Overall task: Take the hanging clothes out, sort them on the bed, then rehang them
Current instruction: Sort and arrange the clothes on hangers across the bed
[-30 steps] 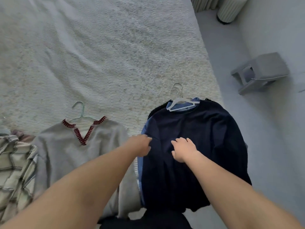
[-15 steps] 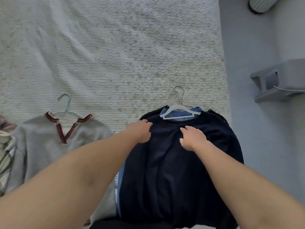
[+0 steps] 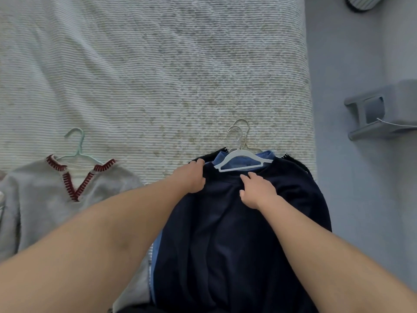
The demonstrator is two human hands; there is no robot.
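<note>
A dark navy sweater (image 3: pixel 237 233) is laid flat on the bed (image 3: pixel 158 75) in the lower right of the frame, on top of a stack of garments. A light blue shirt (image 3: pixel 242 162) is seen beneath it at the collar, with its edge also showing along the sweater's left side. A white hanger (image 3: pixel 240 158) lies across the blue collar, and two metal hooks (image 3: pixel 239 132) are seen above it, one just behind the other.

The sweater's shoulder, at its upper left, is gripped by the left hand (image 3: pixel 191 177), whose fingers are curled over the dark fabric. The right hand (image 3: pixel 258 192) is rested on the sweater just below the neckline, fingers loosely bent and slightly parted; whether any fabric is pinched cannot be told.

In the left of the frame, well apart from the stack, a grey V-neck sweater (image 3: pixel 67 199) with red stitched trim is spread on the bed on a pale green hanger (image 3: pixel 77 145).

At the right edge, a grey step stool (image 3: pixel 381 109) is seen on the floor (image 3: pixel 338 53) beside the bed.
</note>
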